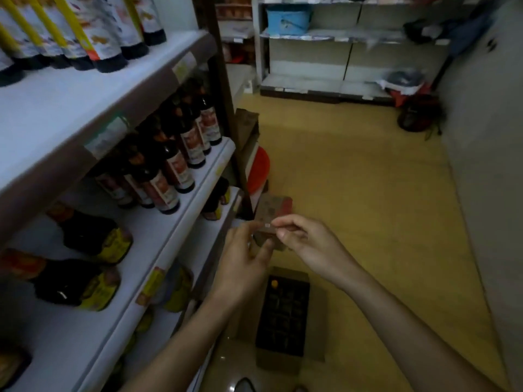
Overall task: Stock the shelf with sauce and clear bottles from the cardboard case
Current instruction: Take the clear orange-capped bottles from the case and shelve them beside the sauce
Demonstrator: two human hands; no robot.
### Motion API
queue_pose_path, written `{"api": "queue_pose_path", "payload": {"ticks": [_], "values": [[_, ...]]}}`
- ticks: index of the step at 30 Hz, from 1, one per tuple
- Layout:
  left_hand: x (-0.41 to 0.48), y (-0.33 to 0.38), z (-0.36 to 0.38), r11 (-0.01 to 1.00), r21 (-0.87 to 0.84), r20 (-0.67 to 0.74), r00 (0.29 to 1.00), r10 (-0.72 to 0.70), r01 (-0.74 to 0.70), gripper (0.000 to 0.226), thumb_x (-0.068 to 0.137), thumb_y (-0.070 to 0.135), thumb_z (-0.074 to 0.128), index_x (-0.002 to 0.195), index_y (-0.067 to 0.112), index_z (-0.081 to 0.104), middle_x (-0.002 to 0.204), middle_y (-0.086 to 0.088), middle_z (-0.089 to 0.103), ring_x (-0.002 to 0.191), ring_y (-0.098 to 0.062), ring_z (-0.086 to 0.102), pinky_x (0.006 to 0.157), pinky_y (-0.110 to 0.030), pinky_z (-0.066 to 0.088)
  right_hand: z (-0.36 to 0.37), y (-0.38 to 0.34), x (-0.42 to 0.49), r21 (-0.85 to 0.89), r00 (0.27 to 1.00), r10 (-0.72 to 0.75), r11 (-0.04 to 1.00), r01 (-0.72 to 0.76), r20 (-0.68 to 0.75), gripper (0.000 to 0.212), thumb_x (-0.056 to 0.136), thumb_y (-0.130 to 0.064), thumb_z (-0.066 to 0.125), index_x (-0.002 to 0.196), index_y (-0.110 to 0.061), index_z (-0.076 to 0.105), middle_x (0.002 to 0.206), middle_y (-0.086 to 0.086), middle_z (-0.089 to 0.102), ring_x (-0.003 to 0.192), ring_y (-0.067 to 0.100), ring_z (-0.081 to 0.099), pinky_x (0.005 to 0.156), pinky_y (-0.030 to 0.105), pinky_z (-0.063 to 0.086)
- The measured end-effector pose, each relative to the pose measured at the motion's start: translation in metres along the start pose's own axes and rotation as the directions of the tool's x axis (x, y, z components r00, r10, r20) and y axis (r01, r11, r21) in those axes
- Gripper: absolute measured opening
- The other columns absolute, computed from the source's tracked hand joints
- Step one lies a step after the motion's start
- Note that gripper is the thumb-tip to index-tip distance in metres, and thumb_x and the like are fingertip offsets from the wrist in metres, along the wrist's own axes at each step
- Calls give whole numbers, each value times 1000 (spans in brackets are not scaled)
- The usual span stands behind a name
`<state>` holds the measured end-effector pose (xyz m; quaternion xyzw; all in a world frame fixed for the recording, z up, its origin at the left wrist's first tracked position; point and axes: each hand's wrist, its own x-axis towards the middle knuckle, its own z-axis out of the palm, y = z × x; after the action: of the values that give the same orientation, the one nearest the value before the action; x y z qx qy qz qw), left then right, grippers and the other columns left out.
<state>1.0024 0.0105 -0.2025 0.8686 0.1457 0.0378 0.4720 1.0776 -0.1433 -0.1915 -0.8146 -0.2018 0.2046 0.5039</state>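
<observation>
An open cardboard case [283,315] stands on the floor below my hands, with dark bottle tops in rows inside. Above it I hold a small brown cardboard box [276,206] with a red side. My left hand [243,258] grips its lower left edge with curled fingers and thumb. My right hand [302,236] pinches its near edge by a small pale patch. The white shelf unit [198,176] on the left carries dark sauce bottles [169,171] with red and white labels. Big dark bottles [93,236] with yellow labels lie one shelf lower.
Tall dark bottles with white labels [107,32] stand on the top shelf. Folded cardboard [246,128] and a red plastic item [259,171] lean by the shelf end. Back shelves hold a blue basket [288,21]; a dark bag [418,114] sits on the yellow floor.
</observation>
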Motion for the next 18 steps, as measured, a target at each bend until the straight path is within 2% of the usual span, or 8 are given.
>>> {"api": "queue_pose_path", "payload": {"ticks": [2,3,6,8,10,13,16,18], "values": [[6,-12,14,1000,-21,30,999,-10,10,24,102,32,60,103,52,45,111,28,44,102,13,47,74,-5,43,1,20,-1,1,999,50,999,-50,-17,25,105,-33,54,127,-28,65,119,-18,65,110,-4,61,88,14,50],[10,-22,24,999,-38,52,998,-27,29,25,102,31,60,106,51,45,114,27,45,101,15,47,72,-3,43,3,34,0,14,995,93,996,-93,-20,25,105,-33,54,128,-29,64,120,-18,65,111,-4,60,89,14,50],[20,-61,51,994,-61,94,992,-84,90,29,100,33,61,125,42,48,126,16,50,110,7,50,84,-10,42,17,80,5,4,983,181,984,-181,-32,25,105,-32,54,127,-29,64,119,-18,65,110,-10,58,88,11,48],[26,-91,66,989,-80,140,983,-115,127,30,101,29,61,127,37,49,120,21,51,111,3,53,81,-6,41,34,114,11,3,972,231,973,-232,-50,22,104,-31,56,124,-29,65,114,-20,66,105,-17,58,84,5,46],[30,-120,81,983,-97,174,975,-137,156,29,101,25,60,122,40,47,112,27,51,105,9,54,75,-4,43,52,145,18,10,960,273,962,-273,-60,22,103,-30,58,124,-28,66,109,-21,67,101,-20,58,81,1,44],[35,-171,105,968,-100,221,954,-204,230,30,102,25,60,124,40,46,110,29,51,96,18,52,70,-4,42,82,195,30,15,947,309,951,-309,-82,25,102,-28,60,126,-25,67,107,-19,68,101,-14,61,81,1,44],[43,-229,137,959,-92,251,939,-237,267,35,102,26,60,131,39,46,124,22,52,98,17,50,69,-1,41,113,250,43,20,935,343,939,-343,-92,26,102,-28,60,126,-24,66,108,-16,68,103,-9,61,82,2,44],[50,-264,160,950,-81,266,926,-269,300,38,102,26,59,135,38,44,124,22,47,97,17,47,65,3,41,130,288,50,27,927,365,931,-364,-90,26,102,-30,60,127,-26,66,112,-14,68,107,-5,62,84,5,45]]}}
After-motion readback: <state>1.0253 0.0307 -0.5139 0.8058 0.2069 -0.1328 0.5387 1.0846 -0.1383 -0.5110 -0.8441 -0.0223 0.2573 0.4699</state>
